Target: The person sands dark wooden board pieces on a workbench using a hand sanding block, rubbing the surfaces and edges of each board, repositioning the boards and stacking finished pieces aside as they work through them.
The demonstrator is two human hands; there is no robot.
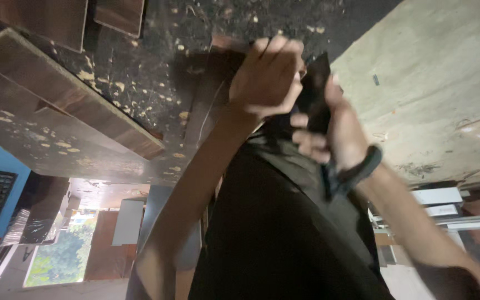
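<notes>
The view is turned upside down, looking along the person's own body: black clothing (273, 233) fills the lower middle, and both forearms rise from the bottom edge toward the centre of the frame.

The hand on the left of the picture (266, 75) is curled into a closed grip, knuckles outward, just above the top of the black clothing. What its fingers close on is hidden behind them, so I cannot tell whether anything is held. The other hand (334, 125) sits just beside it, to the right, with a dark band (356, 172) around its wrist. Its fingers wrap a flat black object (315, 94), which stands up between the two hands and touches both. The object is blurred, and its kind cannot be made out. Because the picture is inverted, which hand is the person's left and which the right is unclear.

Beyond the hands lies a dark floor (140, 72) scattered with pale wood chips. A brown wooden board (68, 89) lies to the left of the hands, and a large pale sheet of plywood (434, 83) lies to their right.
</notes>
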